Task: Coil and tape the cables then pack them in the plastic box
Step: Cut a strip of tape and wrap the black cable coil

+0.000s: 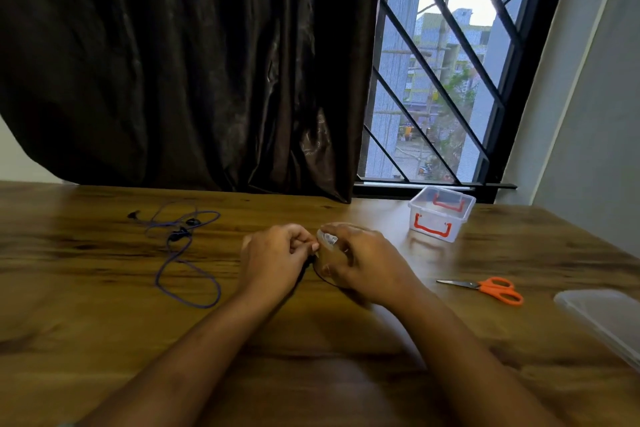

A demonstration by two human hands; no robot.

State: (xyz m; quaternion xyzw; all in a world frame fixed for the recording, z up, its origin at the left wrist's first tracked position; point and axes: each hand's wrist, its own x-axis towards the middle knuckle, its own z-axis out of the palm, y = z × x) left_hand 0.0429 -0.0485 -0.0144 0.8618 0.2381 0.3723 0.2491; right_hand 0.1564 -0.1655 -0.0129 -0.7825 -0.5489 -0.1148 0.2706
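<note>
Both hands meet over the middle of the wooden table (104,322). My left hand (273,260) curls its fingers around a thin black cable (320,274), most of it hidden under the hands. My right hand (363,262) grips a roll of clear tape (327,240) beside the left fingertips. A purple cable (180,253) with black ends lies loose and uncoiled on the table to the left. The clear plastic box (440,215) with red latches stands open at the back right, apart from both hands.
Orange-handled scissors (491,289) lie to the right of my right hand. The box's clear lid (602,319) rests at the table's right edge. A dark curtain (190,62) and a barred window (446,80) stand behind the table.
</note>
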